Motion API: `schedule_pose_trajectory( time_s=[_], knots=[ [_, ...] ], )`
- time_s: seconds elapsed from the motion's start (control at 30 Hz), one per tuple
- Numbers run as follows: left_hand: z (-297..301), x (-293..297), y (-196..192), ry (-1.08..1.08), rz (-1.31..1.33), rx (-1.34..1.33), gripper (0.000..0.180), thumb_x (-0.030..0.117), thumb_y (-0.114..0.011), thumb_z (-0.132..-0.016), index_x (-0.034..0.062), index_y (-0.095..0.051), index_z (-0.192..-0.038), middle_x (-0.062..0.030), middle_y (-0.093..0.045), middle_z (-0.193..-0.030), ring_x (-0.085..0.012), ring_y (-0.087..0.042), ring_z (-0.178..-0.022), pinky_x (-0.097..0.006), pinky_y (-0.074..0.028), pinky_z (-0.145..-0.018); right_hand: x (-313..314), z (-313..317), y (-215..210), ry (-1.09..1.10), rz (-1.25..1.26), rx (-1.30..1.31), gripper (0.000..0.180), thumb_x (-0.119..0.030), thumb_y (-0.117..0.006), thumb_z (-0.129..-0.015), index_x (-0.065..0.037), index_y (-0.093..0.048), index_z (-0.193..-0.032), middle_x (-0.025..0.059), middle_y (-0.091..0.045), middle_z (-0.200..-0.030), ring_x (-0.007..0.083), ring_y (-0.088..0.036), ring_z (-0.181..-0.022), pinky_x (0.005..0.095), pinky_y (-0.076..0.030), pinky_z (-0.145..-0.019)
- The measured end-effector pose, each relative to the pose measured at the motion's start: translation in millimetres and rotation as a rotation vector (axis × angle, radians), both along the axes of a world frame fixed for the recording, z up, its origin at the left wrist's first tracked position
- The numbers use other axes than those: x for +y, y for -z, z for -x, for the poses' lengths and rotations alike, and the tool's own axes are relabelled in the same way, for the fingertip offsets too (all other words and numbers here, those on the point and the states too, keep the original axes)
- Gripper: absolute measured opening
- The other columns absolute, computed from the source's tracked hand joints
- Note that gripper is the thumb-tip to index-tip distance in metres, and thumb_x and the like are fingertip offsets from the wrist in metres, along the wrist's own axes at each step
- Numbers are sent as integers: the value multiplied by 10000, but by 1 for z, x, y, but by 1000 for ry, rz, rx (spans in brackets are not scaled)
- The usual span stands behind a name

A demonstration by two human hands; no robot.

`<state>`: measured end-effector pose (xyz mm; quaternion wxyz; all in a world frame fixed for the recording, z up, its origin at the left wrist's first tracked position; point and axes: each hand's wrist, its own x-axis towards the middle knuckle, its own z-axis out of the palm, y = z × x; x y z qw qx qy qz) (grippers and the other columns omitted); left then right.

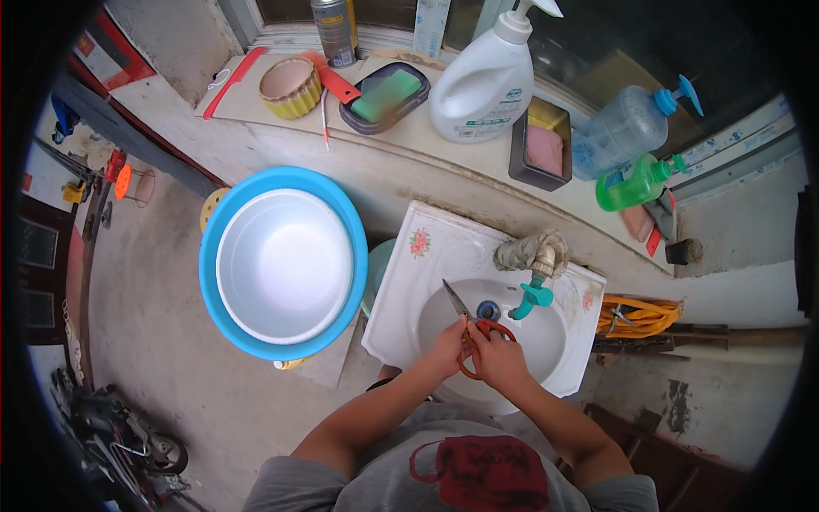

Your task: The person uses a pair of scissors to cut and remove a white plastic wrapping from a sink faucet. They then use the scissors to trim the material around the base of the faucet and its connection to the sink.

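Observation:
Over the white washbasin (394,311) I hold a pair of scissors (456,299) with orange-red handles. The metal blades point away from me, up and to the left, and look closed or nearly so. My left hand (447,348) is closed on the scissors near the pivot and one handle loop. My right hand (498,357) grips the handles from the other side, fingers curled beside the loops. Beyond them, a teal tap (534,298) on a wrapped pipe hangs over the bowl. Near the blades lies a dark blue drain fitting (488,311). The fingers partly hide the handles.
Left of the basin, a white tub (286,264) sits inside a blue tub (213,294). The ledge behind carries a white pump bottle (482,85), a green soap dish (386,96), a pink soap tin (543,149) and a green bottle (630,188). Orange hose (644,317) hangs at right.

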<state>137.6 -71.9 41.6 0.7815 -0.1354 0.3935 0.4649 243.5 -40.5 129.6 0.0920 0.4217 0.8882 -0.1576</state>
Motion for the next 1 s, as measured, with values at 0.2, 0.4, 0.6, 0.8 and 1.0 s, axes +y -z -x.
schedule_pose_trajectory(
  time_s=[0.2,0.4,0.6,0.8,1.0],
  knots=[
    [11,8,11,80,-15,-3,328,355,-384,-954,76,-542,-1025,-71,-606,-956,-185,-581,-865,-330,-462,-754,-5,5,6,53,-39,44,489,-190,-568,-780,-115,-477,-1255,180,-595,-828,308,-611,-615,396,-506,-517],
    [20,29,28,97,-153,71,349,369,-376,-954,75,-549,-1031,-71,-609,-964,-179,-585,-858,-317,-459,-740,7,14,16,116,-95,97,466,-190,-563,-786,-122,-493,-1242,177,-597,-796,308,-606,-581,392,-503,-511],
    [14,12,4,106,-31,46,345,378,-386,-948,87,-560,-1012,-53,-612,-950,-163,-580,-830,-312,-456,-719,-1,15,5,113,-28,46,476,-178,-565,-779,-114,-489,-1245,179,-602,-805,307,-609,-592,391,-504,-518],
    [36,17,27,126,-66,117,335,382,-414,-939,84,-548,-1015,-64,-609,-965,-181,-589,-873,-321,-474,-767,-1,29,19,114,-15,55,520,-200,-565,-771,-108,-457,-1271,176,-597,-823,296,-613,-634,391,-517,-545],
    [35,20,30,131,-68,162,316,363,-402,-948,87,-540,-1018,-70,-606,-950,-187,-593,-862,-333,-485,-760,-2,30,21,144,-39,101,513,-202,-570,-775,-120,-465,-1271,167,-592,-843,296,-608,-610,388,-514,-531]
  ],
)
